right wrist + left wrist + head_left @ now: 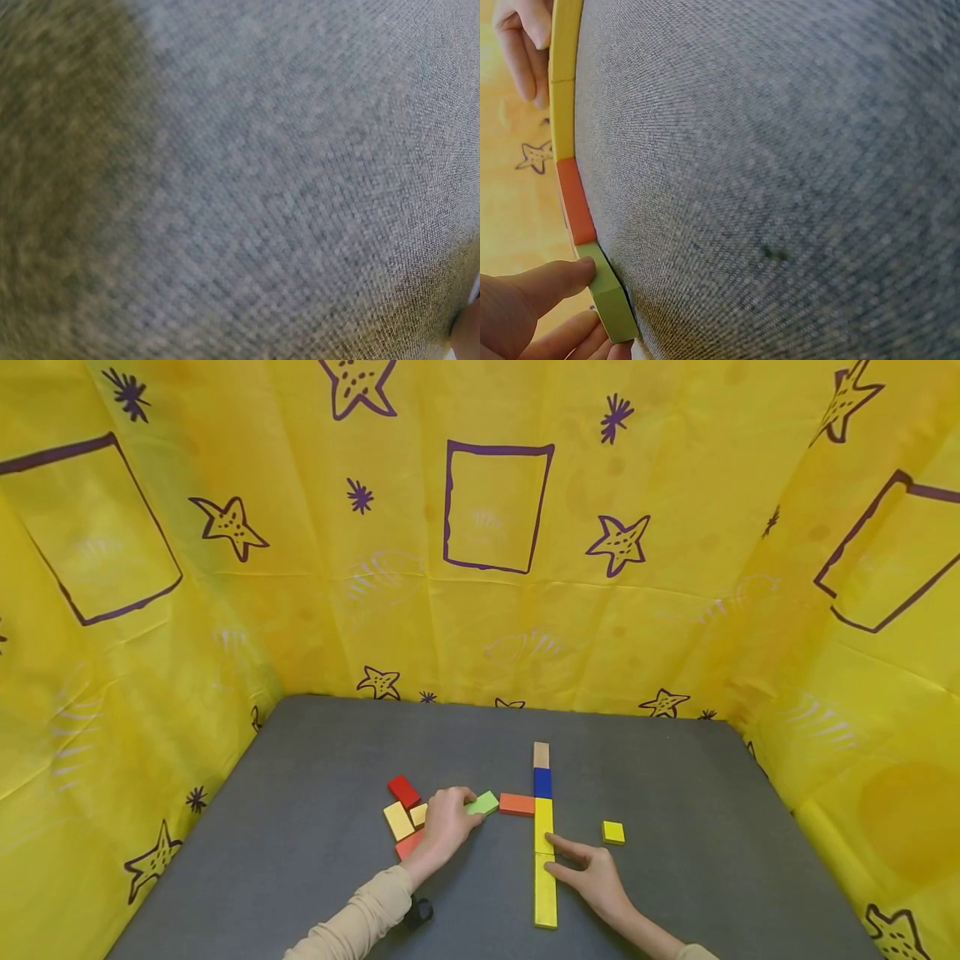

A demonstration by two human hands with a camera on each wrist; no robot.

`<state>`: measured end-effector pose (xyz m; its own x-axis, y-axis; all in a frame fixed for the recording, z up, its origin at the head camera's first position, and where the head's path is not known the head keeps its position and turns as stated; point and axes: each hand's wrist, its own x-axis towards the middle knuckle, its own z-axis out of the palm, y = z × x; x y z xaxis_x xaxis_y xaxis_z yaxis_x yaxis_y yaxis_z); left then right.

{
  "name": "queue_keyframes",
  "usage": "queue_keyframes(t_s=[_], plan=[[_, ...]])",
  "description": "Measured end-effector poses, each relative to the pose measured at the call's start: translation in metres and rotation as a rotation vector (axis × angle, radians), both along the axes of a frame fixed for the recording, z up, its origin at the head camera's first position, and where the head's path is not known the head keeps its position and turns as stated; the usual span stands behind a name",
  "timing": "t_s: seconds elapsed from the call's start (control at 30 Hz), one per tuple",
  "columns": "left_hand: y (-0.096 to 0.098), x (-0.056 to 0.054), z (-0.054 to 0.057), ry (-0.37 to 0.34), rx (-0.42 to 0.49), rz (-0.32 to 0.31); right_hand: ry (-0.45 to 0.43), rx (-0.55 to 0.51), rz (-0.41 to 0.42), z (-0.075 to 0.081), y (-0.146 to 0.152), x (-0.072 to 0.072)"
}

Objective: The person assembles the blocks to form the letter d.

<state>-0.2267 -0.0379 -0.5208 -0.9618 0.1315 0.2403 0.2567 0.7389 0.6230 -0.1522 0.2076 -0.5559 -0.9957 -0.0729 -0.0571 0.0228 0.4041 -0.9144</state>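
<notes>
My left hand (447, 822) pinches a light green block (483, 803) between thumb and fingers. In the left wrist view the end of this green block (609, 296) meets the orange block (576, 201). That orange block (517, 804) abuts a straight column made of two long yellow blocks (545, 893), a blue block (542, 783) and a plain wooden block (542, 755). Thumb and index finger of my right hand (596, 881) reach out to the column's right side, one on each yellow block near their joint. Only a fingertip (466, 334) shows in the right wrist view.
Left of my left hand lie a red block (405, 791), a cream block (399, 822), a smaller cream block and a coral block (408, 845). A yellow square block (613, 832) sits right of the column. Yellow patterned cloth (495, 627) encloses the grey table (330, 752).
</notes>
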Motion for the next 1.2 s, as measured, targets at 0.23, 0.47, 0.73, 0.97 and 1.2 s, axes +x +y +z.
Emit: queue_keyframes(t_s=[0.23,0.47,0.73,0.97,1.2], plan=[[-0.0005,-0.0001,-0.0006,-0.006,-0.009,-0.004,0.002,-0.004,-0.004,0.0001,-0.0003,-0.0003],[-0.0015,-0.001,-0.0022,0.003,-0.023,-0.025,0.009,-0.014,-0.005,0.0009,-0.001,-0.0001],[-0.0028,-0.0035,0.0003,0.053,-0.037,-0.068,0.008,-0.024,-0.01,0.0024,-0.0015,0.0011],[-0.0033,-0.0065,0.001,0.069,-0.043,-0.087,0.022,-0.025,-0.014,0.0028,-0.002,0.002],[-0.0032,-0.0059,0.0015,0.05,-0.028,-0.078,0.045,0.01,-0.016,0.0016,-0.0027,0.0021]])
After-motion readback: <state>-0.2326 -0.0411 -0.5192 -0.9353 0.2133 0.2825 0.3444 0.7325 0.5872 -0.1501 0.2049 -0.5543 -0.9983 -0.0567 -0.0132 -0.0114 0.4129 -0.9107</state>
